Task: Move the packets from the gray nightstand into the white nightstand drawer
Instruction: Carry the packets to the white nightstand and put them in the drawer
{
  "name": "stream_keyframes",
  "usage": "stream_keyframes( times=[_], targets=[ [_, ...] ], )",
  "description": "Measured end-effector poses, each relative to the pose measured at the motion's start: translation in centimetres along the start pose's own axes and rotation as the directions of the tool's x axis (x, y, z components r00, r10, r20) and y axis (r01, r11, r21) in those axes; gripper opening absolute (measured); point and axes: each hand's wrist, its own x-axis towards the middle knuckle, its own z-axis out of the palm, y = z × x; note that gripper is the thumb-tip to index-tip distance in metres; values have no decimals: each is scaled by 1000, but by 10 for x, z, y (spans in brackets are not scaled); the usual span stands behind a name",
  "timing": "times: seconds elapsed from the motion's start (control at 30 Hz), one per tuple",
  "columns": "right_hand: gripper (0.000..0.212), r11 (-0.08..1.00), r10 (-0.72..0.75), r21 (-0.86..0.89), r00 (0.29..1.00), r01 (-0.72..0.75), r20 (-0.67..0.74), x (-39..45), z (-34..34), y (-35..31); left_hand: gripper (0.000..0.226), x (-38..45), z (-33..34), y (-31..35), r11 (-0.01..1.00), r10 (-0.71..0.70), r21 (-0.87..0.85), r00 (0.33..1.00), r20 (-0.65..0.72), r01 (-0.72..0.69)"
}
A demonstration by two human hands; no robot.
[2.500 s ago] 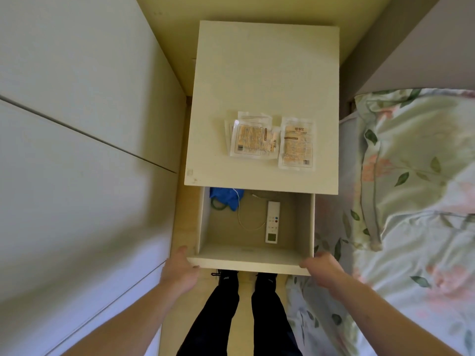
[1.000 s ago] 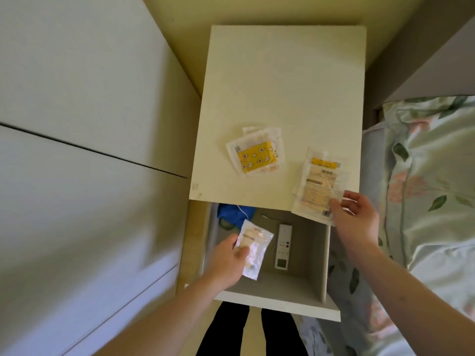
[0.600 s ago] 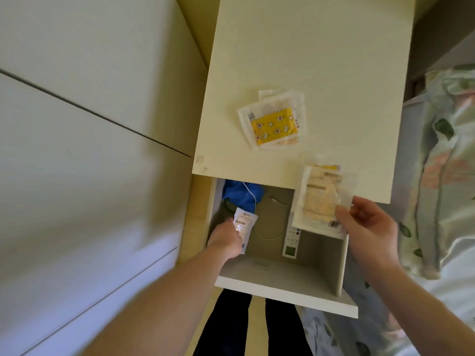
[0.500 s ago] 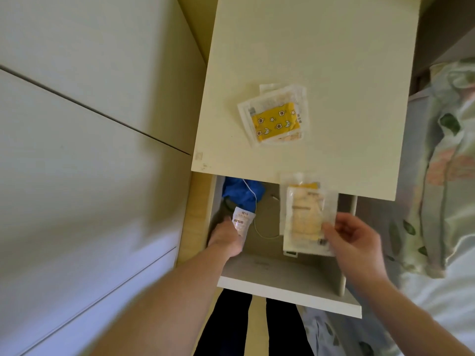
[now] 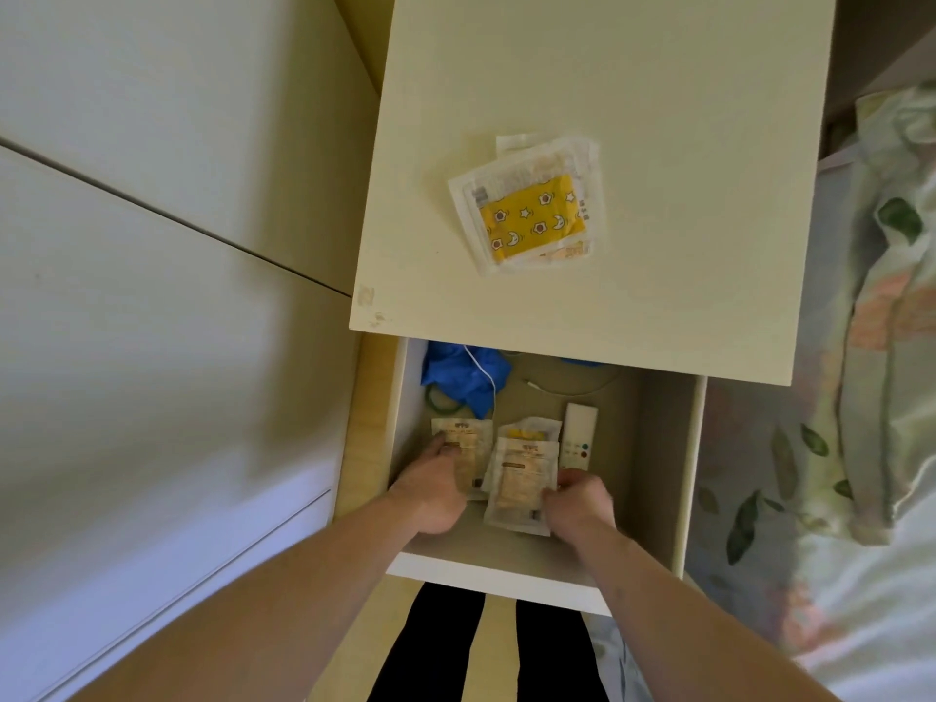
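Both hands are reaching down into the open drawer (image 5: pixel 678 448) right now. The left hand (image 5: pixel 434 486) is lying over a small packet (image 5: pixel 463 438) near the drawer's left side, fingers pressing on it, but I can't really tell if they're curling around it or just lying flat. The right hand (image 5: pixel 577 504) is pinching the right edge of a couple of stacked packets (image 5: pixel 519 478), with the yellow edge of the lower one peeking out at the far end. Those are sitting in the middle of the drawer, just beside a white remote (image 5: pixel 580 433) that's partly hiding under them. Further back in the drawer there's a blue glove (image 5: pixel 463 377) bunched in the left corner, with a thin white cable (image 5: pixel 562 392) trailing next to it. Up on the nightstand top (image 5: pixel 658 119) a yellow star-print packet (image 5: pixel 529 215) is lying on another packet or two. A floral bedsheet (image 5: pixel 861 397) is showing on the right, and a white cabinet (image 5: pixel 152 245) on the left.
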Motion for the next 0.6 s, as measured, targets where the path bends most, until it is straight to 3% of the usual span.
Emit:
stream_keyframes(
  times=[0.1, 0.23, 0.33, 0.4, 0.53, 0.6],
  targets=[
    [9, 994, 103, 24, 995, -103, 12, 9, 1, 9, 72, 4, 1, 1, 998, 42, 34, 997, 66, -44],
    [9, 991, 130, 24, 991, -130, 13, 21, -1, 19, 77, 11, 3, 3, 993, 27, 107, 988, 150, -44],
    [2, 992, 123, 2, 990, -123, -73, 27, -12, 21, 84, 10, 3, 4, 980, -13, 200, 981, 193, -26],
    [14, 995, 103, 21, 987, -101, -121, 29, -21, 21, 85, 10, 4, 4, 974, -40, 227, 978, 204, -8],
    [29, 998, 43, 55, 985, -34, -169, 28, -33, 17, 86, 13, 5, 7, 970, -39, 242, 993, 109, 12],
    [29, 999, 27, 46, 986, -20, -165, 26, -32, 14, 86, 11, 5, 12, 959, 59, 278, 998, 9, -59]
  ],
)
